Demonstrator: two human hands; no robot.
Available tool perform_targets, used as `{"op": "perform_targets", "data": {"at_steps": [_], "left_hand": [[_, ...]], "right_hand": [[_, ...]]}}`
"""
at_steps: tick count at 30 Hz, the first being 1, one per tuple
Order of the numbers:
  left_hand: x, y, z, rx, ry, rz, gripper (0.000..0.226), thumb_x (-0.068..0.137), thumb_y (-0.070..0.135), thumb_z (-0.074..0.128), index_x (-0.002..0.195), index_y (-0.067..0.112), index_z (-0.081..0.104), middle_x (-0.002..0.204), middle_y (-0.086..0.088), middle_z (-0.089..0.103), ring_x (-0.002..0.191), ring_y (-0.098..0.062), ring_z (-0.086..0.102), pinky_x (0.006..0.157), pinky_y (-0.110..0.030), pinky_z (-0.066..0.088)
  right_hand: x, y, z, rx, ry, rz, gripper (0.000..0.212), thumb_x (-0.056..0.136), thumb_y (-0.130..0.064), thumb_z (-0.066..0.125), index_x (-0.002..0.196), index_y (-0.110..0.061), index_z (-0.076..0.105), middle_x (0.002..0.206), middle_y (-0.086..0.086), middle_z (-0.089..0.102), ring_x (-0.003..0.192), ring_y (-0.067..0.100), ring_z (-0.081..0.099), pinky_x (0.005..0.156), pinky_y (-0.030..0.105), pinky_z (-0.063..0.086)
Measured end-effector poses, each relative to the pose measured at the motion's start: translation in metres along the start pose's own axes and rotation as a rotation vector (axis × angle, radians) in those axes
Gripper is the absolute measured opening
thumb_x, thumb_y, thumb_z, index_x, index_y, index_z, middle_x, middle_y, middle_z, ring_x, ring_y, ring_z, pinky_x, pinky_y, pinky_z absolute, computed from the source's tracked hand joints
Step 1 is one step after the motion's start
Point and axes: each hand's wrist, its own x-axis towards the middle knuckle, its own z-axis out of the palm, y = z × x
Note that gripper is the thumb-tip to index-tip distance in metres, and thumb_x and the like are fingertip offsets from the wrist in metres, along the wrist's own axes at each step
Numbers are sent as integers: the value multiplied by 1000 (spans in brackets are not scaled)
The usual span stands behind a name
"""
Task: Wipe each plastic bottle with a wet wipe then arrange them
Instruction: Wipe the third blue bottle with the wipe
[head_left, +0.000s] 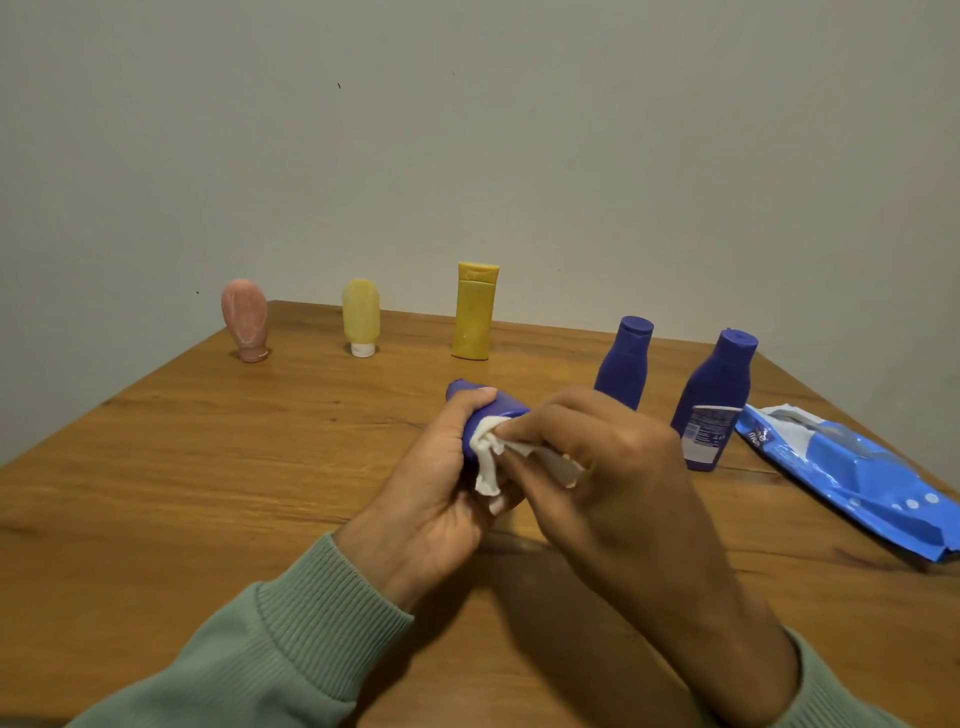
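Clasped a blue bottle (483, 415) in the left grip (436, 488), fingers curled round its body, cap end jutting past the thumb, above the tabletop (208, 467). Pinched a white wet wipe (488, 457) in the right grip (613, 467), pressed to the bottle's side beside the left thumb. Just beyond, upright: a second blue bottle (623, 364), a labelled blue bottle (711, 400), beside a wipes pack (857, 473). Farther back, in a row: a yellow bottle (474, 312), a pale yellow tube (360, 317), a pink tube (245, 319)

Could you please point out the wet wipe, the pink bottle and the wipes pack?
wet wipe (485, 460): head view, bunched white fold.
pink bottle (244, 316): head view, middle of body.
wipes pack (857, 470): head view, blue top face.
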Motion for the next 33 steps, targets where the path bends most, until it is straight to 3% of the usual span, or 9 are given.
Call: {"op": "perform_targets", "data": {"at_steps": [4, 8, 10, 16, 20, 22, 25, 29, 33], "left_hand": [[1, -1, 0, 20, 4, 95, 29, 93, 26, 55, 73, 6, 54, 50, -4, 49, 33, -9, 40, 30, -16, 28], [2, -1, -4, -18, -29, -49, 36, 90, 35, 59, 65, 10, 51, 46, -1, 49, 37, -12, 49, 36, -19, 39], [4, -2, -4, -2, -1, -32, 37, 91, 34, 58, 64, 11, 50, 45, -1, 49, 34, -12, 49, 32, -17, 36], [6, -4, 1, -19, 13, 135, 22, 96, 26, 51, 95, 4, 49, 56, -7, 51, 36, -12, 42, 30, -21, 34], [5, -2, -2, -104, -6, -9, 28, 91, 32, 61, 83, 6, 55, 57, -6, 57, 45, -15, 59, 40, -24, 50], [4, -3, -2, -95, 14, 6, 27, 92, 31, 59, 82, 7, 53, 52, -5, 57, 41, -15, 56, 36, -24, 47], [5, -6, 2, -24, 33, 139, 24, 95, 28, 51, 88, 5, 48, 51, -5, 48, 33, -12, 40, 29, -19, 32], [3, -5, 4, -34, 33, 159, 22, 96, 28, 51, 103, 9, 43, 51, -4, 40, 37, -12, 36, 32, -19, 30], [-1, -5, 4, -34, 37, 154, 23, 96, 29, 52, 103, 7, 46, 53, -4, 42, 38, -11, 36, 32, -20, 31]], "right_hand": [[0, 4, 1, -37, 82, 33, 22, 79, -27, 59, 94, -13, 67, 89, 0, 65, 76, 13, 61, 64, 31, 56], [-4, -4, 12, -17, 17, -38, 23, 82, -31, 52, 92, -15, 66, 88, 0, 64, 74, 16, 61, 61, 34, 55], [-2, 1, 10, 5, 6, -35, 21, 82, -29, 55, 92, -15, 67, 88, 0, 65, 74, 15, 61, 62, 34, 55], [3, 17, 3, -2, 140, 50, 15, 78, -19, 65, 90, -10, 68, 85, 0, 65, 74, 11, 60, 64, 29, 55], [-4, 6, 16, 49, 49, -28, 21, 83, -29, 56, 93, -14, 66, 90, 0, 65, 78, 15, 61, 64, 33, 54], [-3, 8, 14, 46, 35, -28, 24, 83, -32, 54, 94, -15, 66, 91, -1, 65, 78, 15, 60, 64, 34, 54], [3, 19, 2, 32, 98, 39, 18, 82, -26, 61, 93, -13, 67, 87, -3, 64, 74, 7, 59, 65, 24, 53], [8, 29, -11, 17, 180, 99, 15, 78, -14, 73, 92, -13, 69, 83, -12, 59, 73, -8, 54, 68, 1, 42], [9, 27, -15, 37, 158, 114, 15, 77, -19, 73, 92, -16, 70, 81, -15, 58, 75, -7, 57, 67, 0, 41]]}}
